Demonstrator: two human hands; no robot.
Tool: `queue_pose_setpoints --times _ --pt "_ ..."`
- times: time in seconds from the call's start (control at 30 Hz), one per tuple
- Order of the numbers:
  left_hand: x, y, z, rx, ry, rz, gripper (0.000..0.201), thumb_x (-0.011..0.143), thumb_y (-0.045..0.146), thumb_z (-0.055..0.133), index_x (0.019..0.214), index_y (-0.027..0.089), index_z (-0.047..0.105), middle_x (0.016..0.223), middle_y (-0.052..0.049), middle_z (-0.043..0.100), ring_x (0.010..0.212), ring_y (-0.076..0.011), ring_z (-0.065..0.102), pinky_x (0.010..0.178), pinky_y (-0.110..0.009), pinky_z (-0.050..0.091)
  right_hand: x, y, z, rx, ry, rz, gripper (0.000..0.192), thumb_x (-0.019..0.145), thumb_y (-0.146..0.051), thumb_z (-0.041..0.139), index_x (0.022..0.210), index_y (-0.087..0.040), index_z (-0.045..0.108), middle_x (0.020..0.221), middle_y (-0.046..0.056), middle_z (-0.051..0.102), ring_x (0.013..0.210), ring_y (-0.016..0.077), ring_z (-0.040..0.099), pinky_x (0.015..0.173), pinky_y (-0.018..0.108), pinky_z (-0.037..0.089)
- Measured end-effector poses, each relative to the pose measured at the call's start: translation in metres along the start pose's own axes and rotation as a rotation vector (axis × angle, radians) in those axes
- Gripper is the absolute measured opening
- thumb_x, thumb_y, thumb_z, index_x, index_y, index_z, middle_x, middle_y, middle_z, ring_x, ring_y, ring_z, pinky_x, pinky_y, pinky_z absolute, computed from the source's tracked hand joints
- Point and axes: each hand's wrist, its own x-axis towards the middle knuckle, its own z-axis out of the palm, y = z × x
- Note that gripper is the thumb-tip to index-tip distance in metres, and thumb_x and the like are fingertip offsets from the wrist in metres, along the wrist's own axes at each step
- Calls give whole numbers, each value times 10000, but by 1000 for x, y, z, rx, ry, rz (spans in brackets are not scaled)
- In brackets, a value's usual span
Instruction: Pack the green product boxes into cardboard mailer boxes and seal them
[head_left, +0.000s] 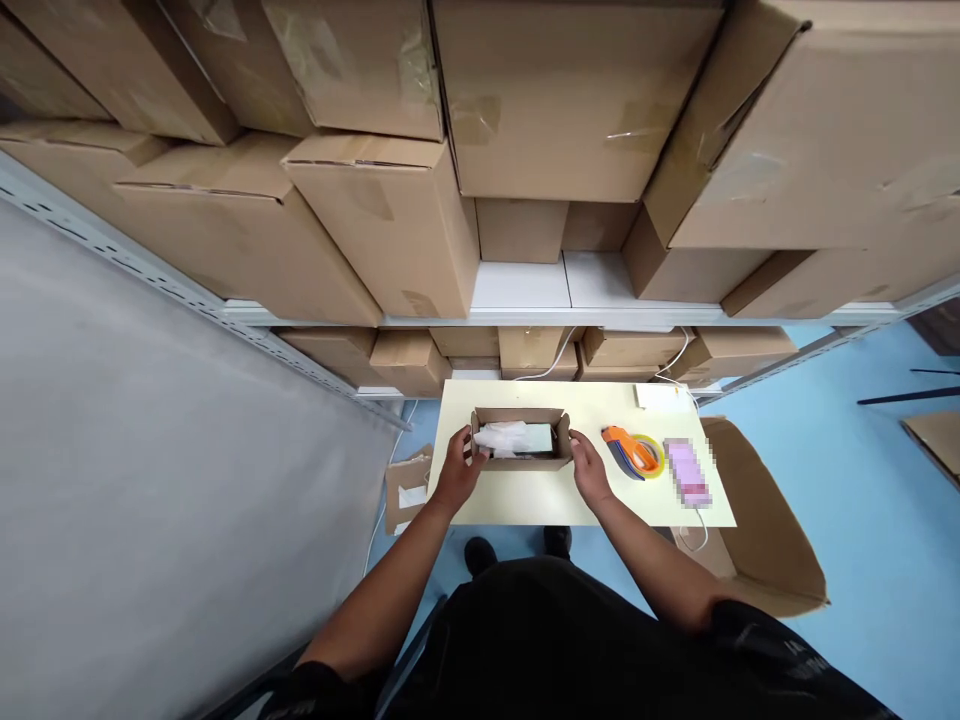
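A small open cardboard box rests on the pale yellow table. In it lie crumpled white tissue-like wrapping and a pale, flat-sided item, partly covered by that wrapping. My left hand grips the box's left end, thumb over the near corner and fingers along the side. At the opposite end, my right hand holds the right wall, its fingertips at the upper corner. To the right of the box is an orange and blue tape dispenser with a roll of tape.
A phone-like pink item with a white cable lies on the table at right. Metal shelving packed with cardboard cartons rises beyond. A large open carton stands right; a smaller one sits left, near the wall.
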Motion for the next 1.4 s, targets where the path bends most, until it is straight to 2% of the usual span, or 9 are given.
queue_pose_setpoints --times 0.2,0.4,0.53,0.67,0.77,0.93,1.13,1.23,1.4 --pt "-14 1 -6 139 -63 158 624 915 321 652 1507 265 463 1507 -119 524 1389 -274 538 1168 -485 456 -17 1 -8 -230 -80 -353 600 1015 -524 508 1517 -195 515 1519 160 563 1442 315 499 1196 552 429" --pt "-11 0 -9 379 -103 208 752 896 335 668 1589 243 393 1591 -118 495 1471 -304 476 1232 -505 397 -15 -1 -1 -404 -109 -398 738 991 -459 563 1631 -170 337 1571 175 511 1459 332 488 1184 567 453" --pt "-9 -2 -10 510 -123 294 783 898 336 666 1613 220 368 1605 -118 487 1485 -305 464 1240 -509 398 -11 -6 -4 -469 -134 -455 732 975 -410 594 1623 -161 362 1553 174 533 1433 327 515 1175 557 470" --pt "-9 -1 -12 588 -173 371 710 913 350 668 1576 220 449 1587 -105 516 1477 -304 476 1233 -514 419 -13 -6 1 -504 -173 -529 564 955 -380 621 1475 -164 585 1509 153 583 1432 343 499 1184 567 459" --pt "-7 1 -14 618 -221 409 605 912 359 680 1493 234 565 1537 -87 575 1441 -292 519 1213 -498 453 -15 -4 6 -520 -203 -536 476 937 -357 639 1372 -168 677 1464 134 629 1444 360 467 1179 586 456" --pt "7 9 -18 675 -255 470 454 904 451 716 1303 236 724 1409 -91 681 1369 -300 576 1165 -499 487 -12 -8 4 -521 -225 -506 476 957 -390 636 1383 -181 667 1444 122 649 1429 352 471 1161 586 460" --pt "22 14 -18 737 -304 511 275 921 484 702 1027 251 804 1281 -81 752 1143 -283 671 1039 -469 534 -2 -12 3 -552 -224 -538 399 1056 -405 479 1318 -189 690 1353 106 710 1339 317 542 1149 542 451" --pt "22 9 -12 677 -237 453 244 919 475 704 891 249 791 1145 -76 787 1079 -278 665 986 -438 547 1 -9 8 -554 -180 -517 382 1060 -413 466 1251 -196 715 1293 106 733 1297 312 551 1111 514 475" --pt "21 0 5 589 -63 315 279 897 488 713 1038 248 742 1066 -88 744 1075 -316 634 970 -479 539 6 -7 17 -510 -106 -422 335 1041 -425 496 1148 -214 732 1130 111 753 1186 324 563 1028 494 514"
